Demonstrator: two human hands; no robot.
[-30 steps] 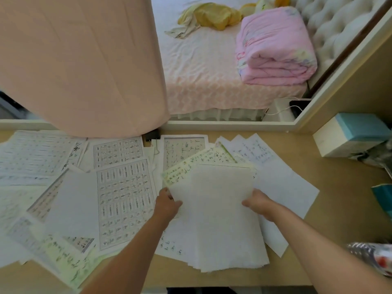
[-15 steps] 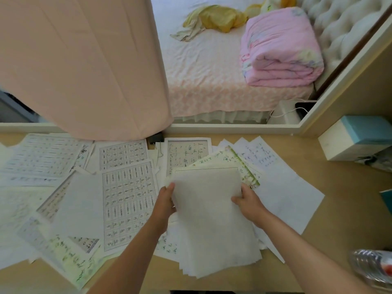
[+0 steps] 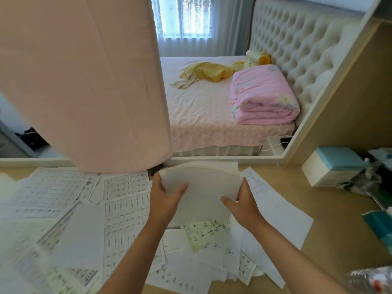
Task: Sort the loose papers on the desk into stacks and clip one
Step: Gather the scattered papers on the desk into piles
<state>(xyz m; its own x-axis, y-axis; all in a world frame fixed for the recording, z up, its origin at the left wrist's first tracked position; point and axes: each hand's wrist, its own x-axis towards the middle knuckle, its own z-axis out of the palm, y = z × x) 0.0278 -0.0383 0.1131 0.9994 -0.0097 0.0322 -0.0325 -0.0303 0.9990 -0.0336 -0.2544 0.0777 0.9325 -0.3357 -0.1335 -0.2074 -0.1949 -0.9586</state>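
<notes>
A thick bundle of white sheets stands tilted up off the wooden desk, held by both side edges. My left hand grips its left edge, thumb across the front. My right hand grips its right edge. Under and around the bundle lie loose papers: a green-patterned sheet with brush characters, grid-printed practice sheets to the left, and blank white sheets to the right. No clip is in view.
A pink cloth hangs over the desk's back left. A white and teal box sits at the right, with clutter beside it. A teal object and a crinkled wrapper lie at the right edge. A bed lies beyond the desk.
Both hands have lifted the white bundle from lying flat on the desk to standing tilted up, farther back. The green-patterned sheet underneath is now uncovered.
</notes>
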